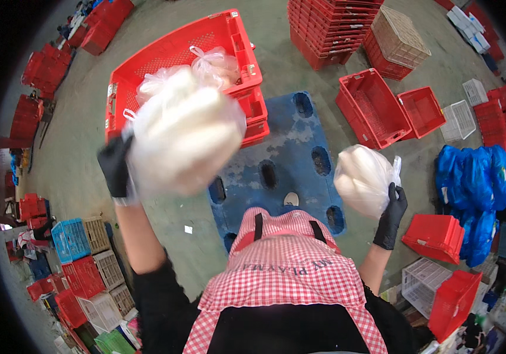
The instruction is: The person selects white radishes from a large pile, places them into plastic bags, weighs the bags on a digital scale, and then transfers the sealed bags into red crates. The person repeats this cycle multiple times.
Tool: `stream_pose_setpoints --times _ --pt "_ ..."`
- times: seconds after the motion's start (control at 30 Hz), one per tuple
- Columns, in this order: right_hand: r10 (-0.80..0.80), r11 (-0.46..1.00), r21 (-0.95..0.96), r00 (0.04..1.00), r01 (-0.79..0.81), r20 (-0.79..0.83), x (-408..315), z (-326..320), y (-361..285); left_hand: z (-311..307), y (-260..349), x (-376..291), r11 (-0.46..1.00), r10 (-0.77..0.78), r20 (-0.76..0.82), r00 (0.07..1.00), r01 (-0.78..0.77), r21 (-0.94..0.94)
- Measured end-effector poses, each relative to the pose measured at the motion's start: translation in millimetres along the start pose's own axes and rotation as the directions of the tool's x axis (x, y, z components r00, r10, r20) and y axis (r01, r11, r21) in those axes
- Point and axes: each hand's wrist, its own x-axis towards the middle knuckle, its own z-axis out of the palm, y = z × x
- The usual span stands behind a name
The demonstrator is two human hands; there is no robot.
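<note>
My left hand, in a black glove, grips a bulging translucent plastic bag of pale contents, blurred and raised before the red crate. In my right hand, also black-gloved, the knotted neck of a second plastic bag is held, off to the right above the floor. What fills both bags cannot be made out. Beyond the left bag stands a large red plastic crate with more knotted bags inside. It rests on another red crate at the end of a blue plastic pallet.
A tall stack of red crates stands ahead, beside a beige crate. Two open red crates sit on the floor at right, near blue plastic sacks. Stacked crates line the left. One shoe is on the pallet.
</note>
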Motion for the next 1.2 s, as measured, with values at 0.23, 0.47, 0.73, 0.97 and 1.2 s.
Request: stream_pose_setpoints --times 0.23,0.47,0.73,0.97,1.2 --pt "-0.045 0.999 -0.02 0.998 0.046 0.038 -5 30 -39 59 2 164 0.95 0.312 0.193 0.93 -0.302 -0.079" --pt "-0.067 0.906 -0.424 0.994 0.024 -0.088 -44 75 -51 151 -107 161 0.912 0.358 0.535 0.765 -0.41 -0.025" --pt "-0.112 0.982 -0.151 0.993 0.117 0.041 -69 182 -170 202 -157 157 0.912 0.079 0.76 0.645 -0.354 0.206" --pt "-0.286 0.957 0.176 0.862 0.233 0.419 -26 327 -237 205 -208 138 0.87 0.264 0.777 0.572 -0.489 0.064" --pt "-0.539 0.841 0.241 0.724 0.484 0.43 22 522 -164 184 -172 139 0.701 0.227 0.88 0.417 -0.698 0.149"
